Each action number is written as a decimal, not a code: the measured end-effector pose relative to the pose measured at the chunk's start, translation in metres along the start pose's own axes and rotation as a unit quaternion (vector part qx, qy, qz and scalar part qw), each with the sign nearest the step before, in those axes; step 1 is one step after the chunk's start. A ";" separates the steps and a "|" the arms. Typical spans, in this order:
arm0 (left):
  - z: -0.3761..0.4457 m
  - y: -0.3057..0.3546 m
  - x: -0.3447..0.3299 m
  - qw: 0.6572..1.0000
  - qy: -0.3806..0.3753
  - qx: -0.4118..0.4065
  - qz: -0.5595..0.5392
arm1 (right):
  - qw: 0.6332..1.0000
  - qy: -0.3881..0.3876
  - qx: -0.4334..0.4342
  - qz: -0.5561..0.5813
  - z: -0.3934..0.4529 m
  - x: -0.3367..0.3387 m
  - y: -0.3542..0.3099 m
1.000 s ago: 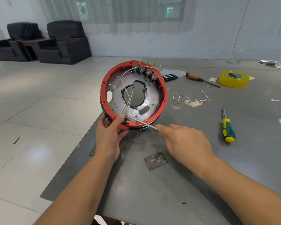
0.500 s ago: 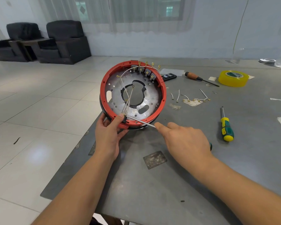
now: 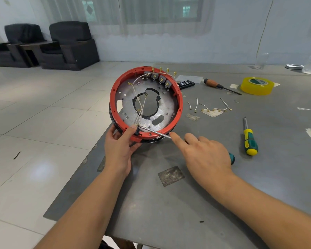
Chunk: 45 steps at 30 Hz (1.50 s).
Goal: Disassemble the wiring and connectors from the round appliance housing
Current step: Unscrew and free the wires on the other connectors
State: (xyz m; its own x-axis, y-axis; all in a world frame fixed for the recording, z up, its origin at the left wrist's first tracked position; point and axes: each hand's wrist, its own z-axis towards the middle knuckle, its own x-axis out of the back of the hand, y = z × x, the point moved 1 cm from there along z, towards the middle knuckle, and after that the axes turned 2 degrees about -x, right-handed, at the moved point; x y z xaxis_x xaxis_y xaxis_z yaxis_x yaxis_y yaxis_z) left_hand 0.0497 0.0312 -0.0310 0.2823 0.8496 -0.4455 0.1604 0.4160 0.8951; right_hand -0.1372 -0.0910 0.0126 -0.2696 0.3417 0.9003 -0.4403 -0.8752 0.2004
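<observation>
Head view: the round housing [image 3: 146,103], red-rimmed with a metal plate inside, is propped on edge at the near-left corner of the counter [image 3: 187,203], its open face tilted toward the camera. It is steadied by the left hand [image 3: 119,150], whose fingers are curled behind the lower rim while the thumb presses on the front of the rim beside a small black clip.

A screwdriver [image 3: 155,133] is held in the right hand [image 3: 205,156]. The handle is closed in the palm, only its teal end showing, and the forefinger is laid straight along the shaft. The tip is set at the lower rim, just where a bundle of white wires [image 3: 139,112] gathers beside the thumb.

A row of connectors [image 3: 160,77] with brass tabs remains seated at the top of the rim. Several short removed wires [image 3: 212,107] lie loose on the counter to the right.

The step in hand is judged to be the freeing of the wire bundle at the lower rim. Whether a screw or a clip is engaged cannot be told. The next move calls for steady pressure along the shaft, with the housing kept from rolling. A slip toward the left thumb is to be guarded against.
</observation>
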 end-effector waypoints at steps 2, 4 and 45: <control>0.000 0.000 0.000 1.000 -0.002 -0.003 -0.001 | 0.999 -0.024 -0.014 0.019 0.001 -0.004 0.001; -0.001 0.000 0.000 1.000 -0.005 -0.006 -0.003 | 0.998 -0.025 -0.026 0.044 0.003 -0.008 0.007; 0.000 0.000 0.002 1.000 -0.013 0.006 0.002 | 0.988 -0.056 0.080 0.116 0.004 -0.013 0.068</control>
State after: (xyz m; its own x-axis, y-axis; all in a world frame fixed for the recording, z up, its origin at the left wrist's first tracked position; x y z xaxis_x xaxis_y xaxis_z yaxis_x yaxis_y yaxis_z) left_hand 0.0504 0.0330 -0.0315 0.3082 0.8423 -0.4422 0.1710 0.4082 0.8967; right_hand -0.1599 -0.1564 0.0163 -0.2463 0.0932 0.9647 -0.2343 -0.9716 0.0341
